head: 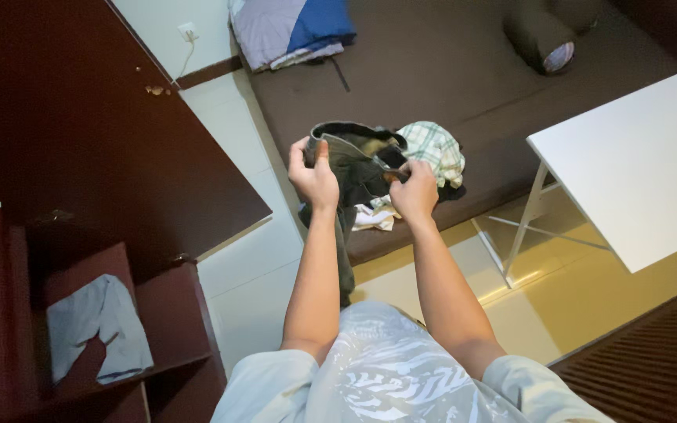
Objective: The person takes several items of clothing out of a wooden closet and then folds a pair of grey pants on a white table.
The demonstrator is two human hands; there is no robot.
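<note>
Nearest to me, my pale patterned shirt (385, 376) fills the bottom of the view, both forearms reaching up from it. Past them, my left hand (314, 176) pinches one side of a dark garment's (354, 160) waistband and my right hand (414, 190) grips the other side, both closed on the cloth, holding it up in the air between them while its lower part hangs toward the floor. I judge this as the straightening step before a fold; next calls for an even pull and level hands. Behind the garment, a checked cloth (435, 149) lies on the brown mattress (448, 70), with a white bench (636, 164) to the right.
</note>
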